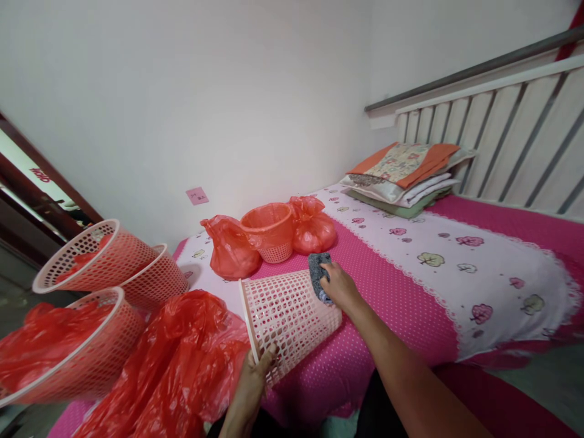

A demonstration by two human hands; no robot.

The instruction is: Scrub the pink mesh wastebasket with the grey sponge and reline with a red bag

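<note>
A pink perforated plastic wastebasket point(287, 316) lies tipped on its side at the bed's near edge, its rim toward the left. My left hand point(255, 377) grips that rim from below, thumb on the outer wall. Near the base, my right hand point(337, 286) is closed on a grey cloth point(320, 277) pressed against the wastebasket's side. Beside the rim, on the left, spreads a heap of crumpled red plastic bags point(182, 365).
Behind stands a wastebasket lined with red plastic point(269, 228), flanked by two bunched red bags point(235, 249). Several more pink baskets point(104, 261) cluster at left, some with red plastic inside. Folded bedding point(404, 173) is stacked by the white slatted headboard point(511, 134). A wall rises behind the bed.
</note>
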